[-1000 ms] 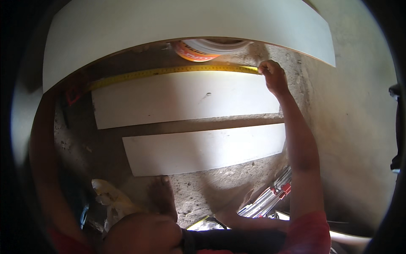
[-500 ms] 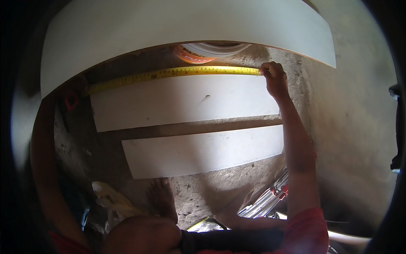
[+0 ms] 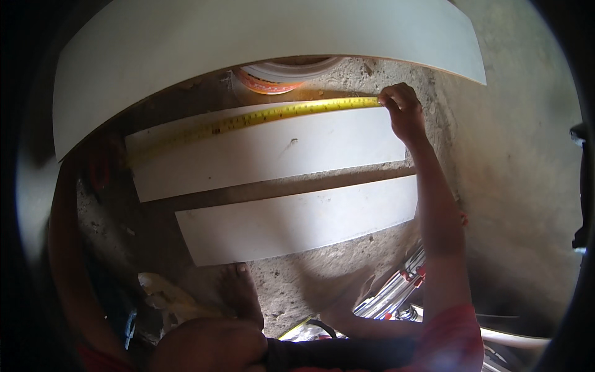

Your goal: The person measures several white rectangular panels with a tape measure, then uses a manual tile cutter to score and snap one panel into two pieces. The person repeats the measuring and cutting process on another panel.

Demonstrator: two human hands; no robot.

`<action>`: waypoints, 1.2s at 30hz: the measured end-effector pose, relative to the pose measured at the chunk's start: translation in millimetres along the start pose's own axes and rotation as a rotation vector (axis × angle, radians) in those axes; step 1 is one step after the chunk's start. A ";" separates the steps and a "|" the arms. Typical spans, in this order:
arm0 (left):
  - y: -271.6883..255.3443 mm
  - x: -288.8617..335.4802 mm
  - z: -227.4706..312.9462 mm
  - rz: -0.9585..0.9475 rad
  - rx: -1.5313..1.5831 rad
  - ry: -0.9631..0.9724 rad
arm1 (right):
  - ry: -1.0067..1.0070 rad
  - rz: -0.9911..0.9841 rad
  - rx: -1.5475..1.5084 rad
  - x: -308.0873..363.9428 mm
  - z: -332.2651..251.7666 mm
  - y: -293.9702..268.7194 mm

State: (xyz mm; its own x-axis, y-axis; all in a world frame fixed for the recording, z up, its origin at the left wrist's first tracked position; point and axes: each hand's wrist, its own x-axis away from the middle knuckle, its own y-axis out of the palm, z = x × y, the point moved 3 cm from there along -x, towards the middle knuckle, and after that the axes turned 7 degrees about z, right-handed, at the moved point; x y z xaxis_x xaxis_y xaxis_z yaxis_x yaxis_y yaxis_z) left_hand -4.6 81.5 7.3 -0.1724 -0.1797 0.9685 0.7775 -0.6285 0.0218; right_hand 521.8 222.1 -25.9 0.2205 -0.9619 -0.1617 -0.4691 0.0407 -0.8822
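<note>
A yellow tape (image 3: 260, 118) is seen stretched along the upper white board (image 3: 266, 152), its end pinched by the right hand (image 3: 403, 111) at the board's rt corner, left hand (image 3: 102, 164) dim, grip unclear; measuring seems underway, lower board (image 3: 297, 223) apparently untouched.

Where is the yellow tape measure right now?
The yellow tape measure stretches along the far edge of the upper white board, its right end pinched by the right hand.

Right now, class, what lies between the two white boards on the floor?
Only a bare strip of rough concrete floor separates the upper white board from the lower white board, as the head view shows.
</note>
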 end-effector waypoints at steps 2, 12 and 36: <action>-57.6 -3.8 1.3 -0.100 0.109 -0.126 | 0.103 -0.026 -0.174 19.7 -5.7 -17.2; -1.0 28.5 -61.8 -0.324 0.060 -0.115 | 0.310 -0.337 -0.467 90.7 -91.9 -37.3; 37.0 37.1 -59.1 0.061 -0.290 0.181 | 0.742 -0.775 0.053 347.8 -24.4 -188.0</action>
State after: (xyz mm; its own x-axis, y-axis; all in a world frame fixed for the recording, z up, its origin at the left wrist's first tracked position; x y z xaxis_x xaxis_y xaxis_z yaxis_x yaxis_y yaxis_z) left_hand -18.0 6.9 29.3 -0.2558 -0.3383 0.9056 0.5901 -0.7966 -0.1310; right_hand 665.8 -126.7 94.5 -0.1404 -0.6542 0.7432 -0.3831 -0.6562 -0.6501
